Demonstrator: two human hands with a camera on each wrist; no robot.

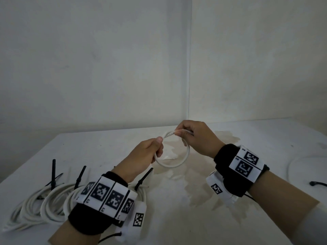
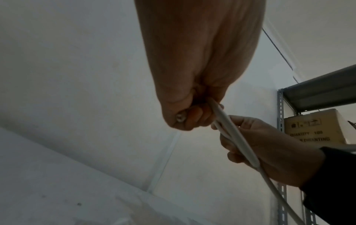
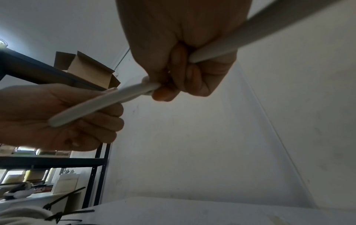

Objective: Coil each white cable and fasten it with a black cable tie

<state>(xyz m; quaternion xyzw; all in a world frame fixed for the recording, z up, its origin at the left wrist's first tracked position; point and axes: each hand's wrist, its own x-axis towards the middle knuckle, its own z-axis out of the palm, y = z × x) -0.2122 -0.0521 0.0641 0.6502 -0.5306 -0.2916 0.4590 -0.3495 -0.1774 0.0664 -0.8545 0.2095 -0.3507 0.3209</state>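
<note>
A white cable [image 1: 178, 162] forms one round loop held above the white table [image 1: 177, 218] between both hands. My left hand [image 1: 150, 151] grips the loop's left side, fingers curled round it [image 2: 194, 118]. My right hand [image 1: 191, 135] pinches the loop's top, where the cable's end shows [image 1: 172, 133]. In the right wrist view the right hand [image 3: 179, 76] holds the cable [image 3: 108, 102] and the rest of it [image 3: 269, 30] runs off up and right. Several coiled white cables [image 1: 46, 204] with black cable ties [image 1: 53, 172] lie at the left.
A loose stretch of white cable [image 1: 292, 165] and a black cable tie [image 1: 316, 183] lie at the table's right edge. White walls meet in a corner behind the table. Metal shelving with a cardboard box [image 2: 312, 129] stands beyond. A stained patch [image 1: 200, 188] marks the table's middle.
</note>
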